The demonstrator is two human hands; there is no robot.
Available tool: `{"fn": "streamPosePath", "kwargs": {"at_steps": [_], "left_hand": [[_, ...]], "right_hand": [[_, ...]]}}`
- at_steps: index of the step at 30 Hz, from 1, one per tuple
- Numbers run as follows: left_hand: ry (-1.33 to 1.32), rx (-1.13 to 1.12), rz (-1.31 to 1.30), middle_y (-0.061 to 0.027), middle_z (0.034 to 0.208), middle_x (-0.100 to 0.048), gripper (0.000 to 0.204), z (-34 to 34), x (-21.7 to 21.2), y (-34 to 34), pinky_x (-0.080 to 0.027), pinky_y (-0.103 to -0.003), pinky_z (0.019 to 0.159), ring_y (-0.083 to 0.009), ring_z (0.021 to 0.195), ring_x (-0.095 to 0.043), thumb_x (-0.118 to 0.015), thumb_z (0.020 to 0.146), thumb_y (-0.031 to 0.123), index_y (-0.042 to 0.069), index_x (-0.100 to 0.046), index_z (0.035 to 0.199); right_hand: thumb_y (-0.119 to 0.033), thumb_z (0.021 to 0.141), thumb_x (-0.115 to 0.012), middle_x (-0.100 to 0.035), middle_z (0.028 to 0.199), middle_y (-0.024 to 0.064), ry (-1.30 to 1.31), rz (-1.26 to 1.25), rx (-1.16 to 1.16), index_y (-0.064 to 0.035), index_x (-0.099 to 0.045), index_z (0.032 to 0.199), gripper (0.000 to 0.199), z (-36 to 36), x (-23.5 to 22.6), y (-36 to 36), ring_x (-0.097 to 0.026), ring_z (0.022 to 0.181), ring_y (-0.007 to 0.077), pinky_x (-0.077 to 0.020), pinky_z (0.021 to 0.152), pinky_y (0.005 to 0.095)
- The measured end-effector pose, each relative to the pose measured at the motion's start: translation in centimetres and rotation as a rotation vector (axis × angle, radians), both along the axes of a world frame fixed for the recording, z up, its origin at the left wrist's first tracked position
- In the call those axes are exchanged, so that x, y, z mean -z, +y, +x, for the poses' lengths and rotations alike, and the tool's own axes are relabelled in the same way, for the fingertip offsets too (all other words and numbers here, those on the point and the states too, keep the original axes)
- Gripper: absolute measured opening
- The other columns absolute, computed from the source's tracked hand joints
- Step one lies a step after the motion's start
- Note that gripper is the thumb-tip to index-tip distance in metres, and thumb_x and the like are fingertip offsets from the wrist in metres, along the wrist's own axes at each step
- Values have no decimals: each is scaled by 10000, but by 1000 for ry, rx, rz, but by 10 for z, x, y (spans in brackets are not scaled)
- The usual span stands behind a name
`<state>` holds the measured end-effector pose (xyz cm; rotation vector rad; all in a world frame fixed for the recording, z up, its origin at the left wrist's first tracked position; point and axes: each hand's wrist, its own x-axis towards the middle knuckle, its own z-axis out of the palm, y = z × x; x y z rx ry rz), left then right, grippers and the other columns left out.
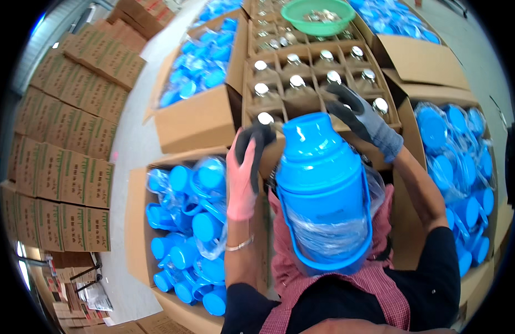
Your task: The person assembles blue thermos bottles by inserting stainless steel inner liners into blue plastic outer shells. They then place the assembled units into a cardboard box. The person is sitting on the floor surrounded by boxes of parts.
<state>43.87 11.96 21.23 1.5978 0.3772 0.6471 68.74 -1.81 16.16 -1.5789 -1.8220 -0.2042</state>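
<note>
stacks of sealed brown cartons (63, 167) fill the left of the frame, on a pale concrete floor (127, 150). right of them, an open carton of bagged blue plastic parts (193, 234) sits at lower left, and another such carton (199, 67) lies above it. the left hand (245, 172), in a pink glove with dark fingertips, is raised at centre with its fingers curled over at the top; whether it grips anything i cannot tell.

just right of it, close to the camera, stands the blue plastic flask (324, 189), upright, lid on, its lower body in a clear film bag, a blue carrying handle looped round the base. it looks light and stiff, though the film is likely slippery; the bare blue shoulder or the handle seems the surest hold. if glass sits inside, it would be fragile.

behind it, a divided carton (302, 78) holds silvery glass liners, and a green basin (318, 16) rests on top. the right hand (360, 119), in a grey glove, reaches past the flask's top with fingers spread, holding nothing. far right, another carton of blue parts (457, 167).
</note>
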Motion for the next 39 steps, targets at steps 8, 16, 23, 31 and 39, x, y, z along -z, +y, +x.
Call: {"fn": "streamPosePath", "kwargs": {"at_steps": [8, 16, 23, 31, 39], "left_hand": [[-257, 171, 9, -181, 1160, -596, 399, -2, 24, 29, -432, -344, 975, -277, 1083, -580, -401, 986, 238, -51, -502, 1242], [-157, 132, -55, -167, 1152, -606, 517, -13, 8, 36, -424, -372, 981, -247, 1076, -583, -490, 945, 358, -51, -500, 1260], [-32, -54, -69, -143, 1103, -596, 522, -8, 1, 21, -447, -334, 934, -205, 1041, -577, -565, 902, 381, -33, -522, 1219], [32, 141, 281, -180, 1406, -388, 1207, 4, -17, 33, -287, -412, 1088, -306, 1312, -372, -877, 514, 484, -14, -268, 1429], [36, -365, 613, -197, 1282, -517, 784, -18, 43, 99, -409, -410, 988, -339, 1163, -511, -861, 541, 184, 59, -546, 1248]], "right_hand": [[-271, 762, -754, -512, 1267, 188, 483, -134, 1, -53, -510, 1267, 601, -6, -14, -3, -530, 1131, 305, -457, 925, 404], [-304, 852, -658, -504, 1313, 128, 499, -173, 31, -39, -417, 1369, 629, 3, -7, -3, -474, 1210, 217, -382, 1012, 347], [-285, 777, -744, -566, 1218, 165, 413, -288, 97, -34, -509, 1268, 600, 1, -33, -8, -572, 1107, 256, -468, 924, 348], [-486, 616, -782, -485, 1293, 189, 308, 48, -386, -24, -432, 1340, 928, -48, -72, 57, -455, 1211, 360, -345, 1030, 456], [-376, 684, -798, -421, 1333, 206, 269, 79, -126, -120, -509, 1308, 734, -22, -9, 151, -422, 1248, 372, -384, 1030, 440]]}}
